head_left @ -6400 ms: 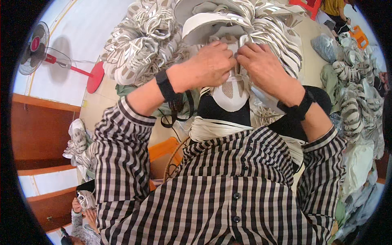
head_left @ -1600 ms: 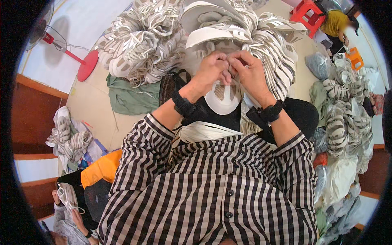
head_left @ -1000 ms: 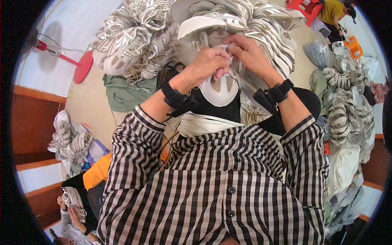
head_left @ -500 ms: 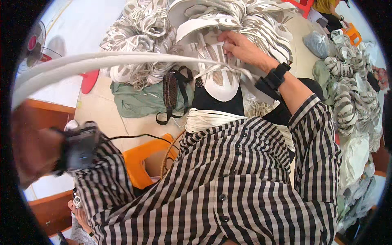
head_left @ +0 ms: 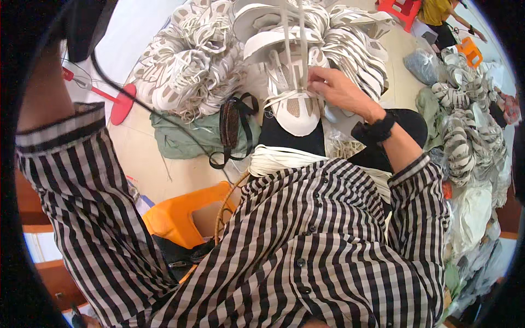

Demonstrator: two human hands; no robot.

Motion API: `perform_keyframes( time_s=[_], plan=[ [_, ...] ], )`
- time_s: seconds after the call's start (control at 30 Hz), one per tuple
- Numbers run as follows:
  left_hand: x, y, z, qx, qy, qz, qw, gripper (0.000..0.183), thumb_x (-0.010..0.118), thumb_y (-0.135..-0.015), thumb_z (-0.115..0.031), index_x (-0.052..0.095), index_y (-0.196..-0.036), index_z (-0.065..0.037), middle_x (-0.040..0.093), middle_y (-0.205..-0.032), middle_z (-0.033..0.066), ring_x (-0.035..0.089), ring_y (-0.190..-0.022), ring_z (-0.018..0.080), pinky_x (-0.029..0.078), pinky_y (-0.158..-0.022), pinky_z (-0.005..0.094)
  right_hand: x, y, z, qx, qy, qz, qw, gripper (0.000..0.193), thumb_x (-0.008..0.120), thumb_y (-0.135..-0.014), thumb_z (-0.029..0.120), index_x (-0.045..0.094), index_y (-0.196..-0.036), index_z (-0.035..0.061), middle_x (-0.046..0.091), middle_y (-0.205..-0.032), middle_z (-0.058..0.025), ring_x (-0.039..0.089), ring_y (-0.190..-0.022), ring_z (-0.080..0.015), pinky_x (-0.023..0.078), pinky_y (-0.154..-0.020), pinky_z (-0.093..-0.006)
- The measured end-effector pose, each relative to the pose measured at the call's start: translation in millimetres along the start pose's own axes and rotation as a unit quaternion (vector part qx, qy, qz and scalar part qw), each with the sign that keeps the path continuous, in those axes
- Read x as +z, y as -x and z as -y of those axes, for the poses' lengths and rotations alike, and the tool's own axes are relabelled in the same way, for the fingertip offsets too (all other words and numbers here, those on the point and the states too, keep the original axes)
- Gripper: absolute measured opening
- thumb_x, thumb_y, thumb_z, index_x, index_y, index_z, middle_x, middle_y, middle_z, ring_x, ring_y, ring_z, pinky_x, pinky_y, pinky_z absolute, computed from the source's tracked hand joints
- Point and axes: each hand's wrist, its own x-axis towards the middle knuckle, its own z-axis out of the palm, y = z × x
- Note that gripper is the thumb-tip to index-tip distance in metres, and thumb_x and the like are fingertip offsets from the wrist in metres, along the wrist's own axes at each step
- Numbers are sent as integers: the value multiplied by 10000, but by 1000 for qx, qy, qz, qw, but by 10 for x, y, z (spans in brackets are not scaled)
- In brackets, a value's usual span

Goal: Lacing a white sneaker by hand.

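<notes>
A white and beige shoe upper (head_left: 302,119) lies toe toward me on black cloth (head_left: 268,131) over my lap. White shoelace (head_left: 286,41) crosses its front, and two strands rise from it past the top edge. My right hand (head_left: 342,92) is at the upper's right eyelet edge, fingers bent together beside the lace. What they pinch is hidden. My left arm (head_left: 46,93) is raised at the far left, and its hand is out of view. A bundle of white laces (head_left: 284,159) lies across my lap.
Piles of shoe uppers stand at the back left (head_left: 183,71) and back right (head_left: 355,52). A black strapped pouch (head_left: 229,123) rests on green plastic (head_left: 175,136). An orange stool (head_left: 175,213) is at my left. More bundled uppers (head_left: 459,142) line the right side. Another person's arm (head_left: 465,24) shows far right.
My left arm has swung upward, taking its hand out of view. The lace strands now run upward instead of leftward. My right hand has shifted slightly right and nearer me.
</notes>
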Motion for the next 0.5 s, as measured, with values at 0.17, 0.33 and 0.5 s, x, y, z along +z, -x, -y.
perform_keyframes(
  time_s=[0.17,0.33,0.5],
  plan=[
    [1102,130,367,16,-100,116,988,106,567,-878,-57,597,-975,-31,573,-867,45,493,-665,141,449,-625,284,-444,36,710,-108,-67,46,991,288,577,-930,149,576,-1196,39,558,-890,14,488,-810,-43,421,-708,-214],
    [1861,84,575,57,-175,176,967,132,589,-853,-62,602,-982,-37,583,-911,55,515,-744,165,458,-682,312,-479,-51,1093,-148,-56,69,985,263,594,-942,266,623,-1061,33,484,-677,45,448,-637,-56,374,-563,-247],
    [2151,33,665,96,-232,198,948,163,611,-827,-66,608,-988,-42,593,-955,65,537,-823,190,468,-740,340,-282,-79,1032,-17,-47,176,983,333,512,-996,303,610,-823,36,500,-639,43,458,-602,-56,393,-563,-240]
  ],
)
